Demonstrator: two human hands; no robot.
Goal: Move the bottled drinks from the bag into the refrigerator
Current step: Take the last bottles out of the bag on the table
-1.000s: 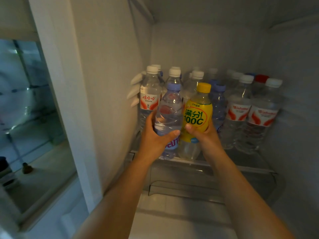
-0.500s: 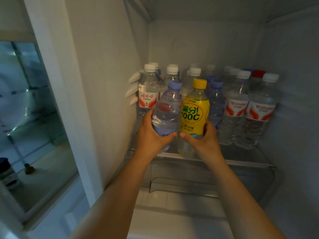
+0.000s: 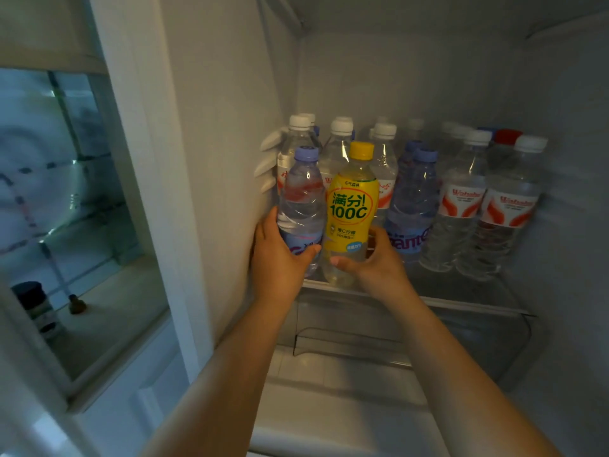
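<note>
At the far left, behind glass, we see a dark jar (image 3: 31, 300) on a ledge, apart from the work. Our left hand (image 3: 280, 258) wraps the blue-capped bottle (image 3: 303, 206) low down, thumb across its front, hard against the fridge's left wall (image 3: 224, 127). Just beside it our right hand (image 3: 379, 263) curls round the base of the yellow bottle (image 3: 352, 212). Both bottles stand upright at the front lip of the shelf (image 3: 461, 303), touching each other. We judge the risk to lie there: a base released half over the lip could tip forward, and a push to seat them deeper could knock the packed water bottles (image 3: 461, 199) behind. Whether either base rests fully on the shelf is hidden by our hands. The back rows blur in the dim light, so we cannot count them, and the bag is out of view.
</note>
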